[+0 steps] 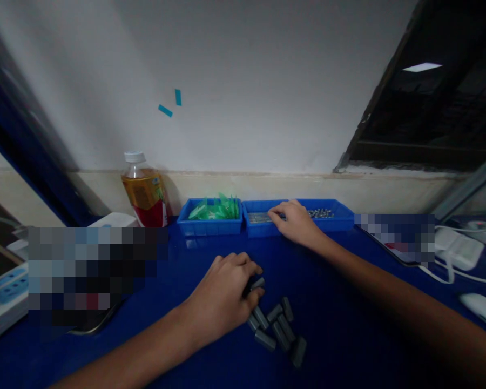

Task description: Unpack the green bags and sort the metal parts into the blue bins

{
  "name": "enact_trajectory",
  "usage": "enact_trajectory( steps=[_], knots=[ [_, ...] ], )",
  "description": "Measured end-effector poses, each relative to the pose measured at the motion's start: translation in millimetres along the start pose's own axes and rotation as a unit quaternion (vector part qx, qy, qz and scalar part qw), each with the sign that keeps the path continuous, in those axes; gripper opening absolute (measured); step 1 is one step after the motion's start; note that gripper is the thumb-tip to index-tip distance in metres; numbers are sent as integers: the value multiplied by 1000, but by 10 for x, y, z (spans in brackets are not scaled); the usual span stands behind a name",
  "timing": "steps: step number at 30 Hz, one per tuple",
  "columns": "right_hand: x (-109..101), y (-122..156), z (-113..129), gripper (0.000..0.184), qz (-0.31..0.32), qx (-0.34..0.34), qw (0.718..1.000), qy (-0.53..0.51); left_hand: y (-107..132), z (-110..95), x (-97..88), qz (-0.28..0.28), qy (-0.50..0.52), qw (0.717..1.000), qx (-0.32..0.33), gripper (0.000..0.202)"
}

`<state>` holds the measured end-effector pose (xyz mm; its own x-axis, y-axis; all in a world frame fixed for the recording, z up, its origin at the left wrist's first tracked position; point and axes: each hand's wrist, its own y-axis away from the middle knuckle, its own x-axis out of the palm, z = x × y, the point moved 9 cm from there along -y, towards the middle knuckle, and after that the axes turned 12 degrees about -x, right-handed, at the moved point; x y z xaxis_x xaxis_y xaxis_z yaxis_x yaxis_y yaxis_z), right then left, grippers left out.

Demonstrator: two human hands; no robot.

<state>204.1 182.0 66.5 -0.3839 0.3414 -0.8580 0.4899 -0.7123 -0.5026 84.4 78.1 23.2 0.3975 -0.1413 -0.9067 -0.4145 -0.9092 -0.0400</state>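
My left hand [222, 294] rests on the blue table, fingers curled round one small grey block [257, 283] at the top of a loose pile of several grey blocks [278, 327]. My right hand [294, 220] reaches forward into a blue tray [340, 219] holding small silvery parts [321, 213]; its fingers are bent down onto the parts at the tray's left side, and what they pinch is hidden. A second blue tray [209, 226] to the left holds green plastic pieces [216, 209].
A drink bottle [144, 190] with a white cap stands by the wall, left of the trays. A white power strip [4, 300] lies at the far left. White cables and a white adapter [457, 249] sit at the right, with a white mouse-like object [483, 310].
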Motion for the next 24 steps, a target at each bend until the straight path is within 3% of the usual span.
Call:
enact_trajectory(
  steps=[2, 5, 10, 19, 24],
  knots=[
    [-107, 120, 107, 24, -28, -7, 1000, 2, -6, 25, -5, -2, -1, 1000, -2, 14],
    [-283, 429, 448, 20, -74, -75, 994, -18, -25, 2, -19, -13, 52, 998, 17, 11],
    [-260, 917, 883, 18, -22, -145, 986, -77, -29, -52, -71, -22, 242, 969, 37, 9],
    [-321, 960, 933, 5, -34, -128, 988, -84, 96, -146, -70, -32, 277, 958, 62, 13],
    [-350, 977, 924, 13, -55, -115, 987, -102, 111, -168, -115, -70, 249, 963, 73, 14]
  ],
)
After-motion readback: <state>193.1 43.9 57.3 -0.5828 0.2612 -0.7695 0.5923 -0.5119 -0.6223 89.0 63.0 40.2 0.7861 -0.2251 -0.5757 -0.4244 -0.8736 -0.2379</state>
